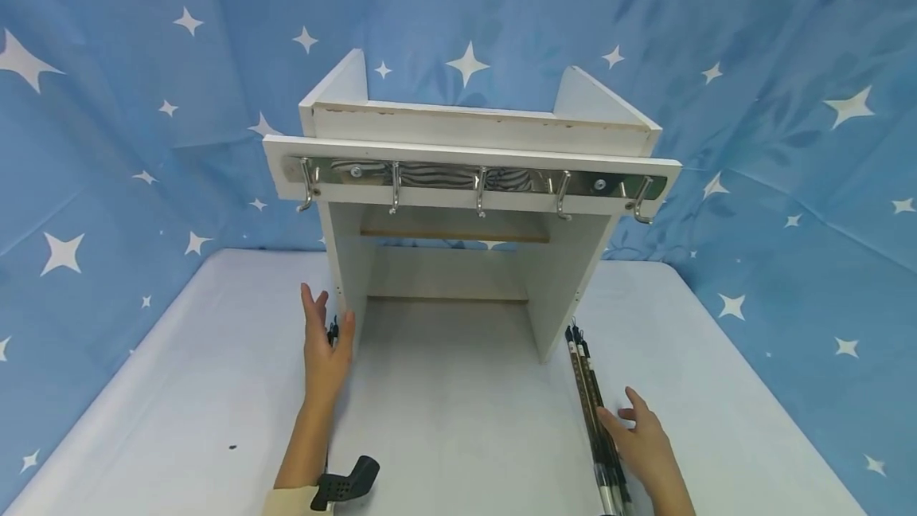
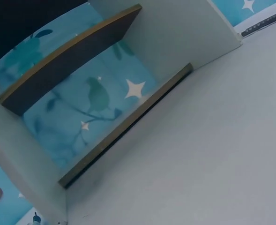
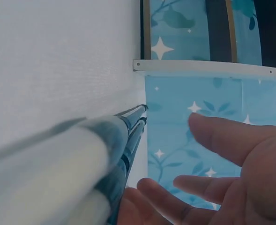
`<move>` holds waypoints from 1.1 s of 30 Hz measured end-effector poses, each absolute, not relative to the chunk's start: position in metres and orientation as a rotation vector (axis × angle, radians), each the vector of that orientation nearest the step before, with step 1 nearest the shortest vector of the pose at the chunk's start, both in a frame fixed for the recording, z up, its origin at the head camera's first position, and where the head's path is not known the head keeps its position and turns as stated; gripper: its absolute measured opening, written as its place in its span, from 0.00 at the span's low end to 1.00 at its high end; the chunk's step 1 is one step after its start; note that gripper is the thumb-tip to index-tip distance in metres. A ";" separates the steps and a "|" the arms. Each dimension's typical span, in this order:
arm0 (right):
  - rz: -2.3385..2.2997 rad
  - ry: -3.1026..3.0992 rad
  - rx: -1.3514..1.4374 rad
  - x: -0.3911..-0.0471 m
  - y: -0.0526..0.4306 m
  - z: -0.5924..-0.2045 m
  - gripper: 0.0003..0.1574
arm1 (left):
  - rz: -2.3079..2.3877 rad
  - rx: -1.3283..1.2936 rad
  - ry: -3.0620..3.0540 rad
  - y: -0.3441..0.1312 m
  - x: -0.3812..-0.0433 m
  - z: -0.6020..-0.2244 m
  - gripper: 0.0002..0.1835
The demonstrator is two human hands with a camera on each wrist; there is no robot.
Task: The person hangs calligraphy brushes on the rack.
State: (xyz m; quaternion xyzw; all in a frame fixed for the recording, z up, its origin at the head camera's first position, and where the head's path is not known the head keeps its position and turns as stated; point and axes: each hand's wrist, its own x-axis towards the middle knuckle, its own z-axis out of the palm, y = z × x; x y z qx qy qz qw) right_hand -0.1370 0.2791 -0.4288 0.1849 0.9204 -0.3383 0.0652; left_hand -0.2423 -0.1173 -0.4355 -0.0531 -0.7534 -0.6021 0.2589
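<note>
A white wooden shelf rack (image 1: 487,130) with a metal strip of several hooks (image 1: 481,191) stands at the centre of the head view. My left hand (image 1: 325,365), fingers extended, is beside its left side panel; I cannot tell whether they touch. Dark brush ends (image 1: 333,331) peep out behind that hand, and the rest is mostly hidden. To the right of the rack lie several long calligraphy brushes (image 1: 591,408). My right hand (image 1: 645,448) is next to them with spread, slightly bent fingers; in the right wrist view its fingers (image 3: 166,199) hold nothing.
The rack stands on a white-covered table (image 1: 236,357), with inner cross boards (image 2: 123,129) near its base. A blue star-patterned cloth (image 1: 143,102) hangs behind and at both sides. One small dark speck (image 1: 232,447) lies on the left of the table.
</note>
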 end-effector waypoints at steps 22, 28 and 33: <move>-0.884 2.761 0.550 -0.135 0.285 -0.434 0.37 | -1.062 -0.246 -2.005 -0.106 -0.244 -0.452 0.34; -0.887 2.744 0.568 -0.134 0.285 -0.439 0.36 | -1.039 -0.264 -2.008 -0.106 -0.246 -0.453 0.36; -0.895 2.746 0.565 -0.135 0.285 -0.438 0.36 | -1.028 -0.270 -2.023 -0.105 -0.248 -0.454 0.37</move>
